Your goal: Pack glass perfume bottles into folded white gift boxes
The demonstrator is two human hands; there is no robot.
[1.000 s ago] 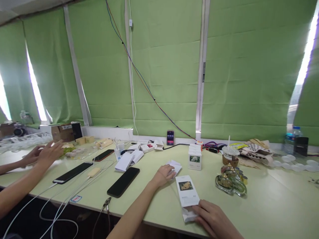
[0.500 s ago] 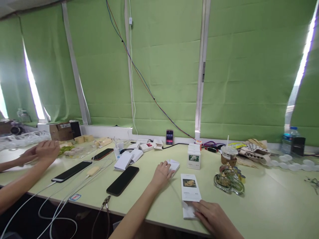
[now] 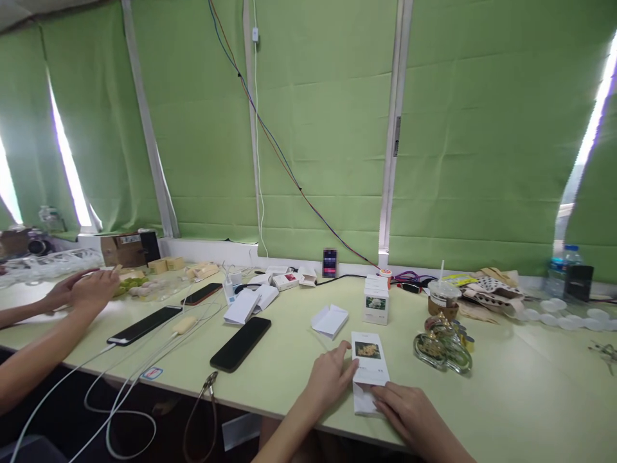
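My left hand (image 3: pixel 330 374), fingers loosely spread, touches the left edge of an oblong white card carton with a yellow-orange flower picture (image 3: pixel 370 364), lying near the front of the pale-green tabletop (image 3: pixel 535 392). My right hand (image 3: pixel 407 411) touches its near end; whether it pinches, I cannot tell.

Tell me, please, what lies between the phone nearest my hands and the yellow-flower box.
In the head view, bare table lies beside that phone, then your left hand, at the left edge of the yellow-flower box.
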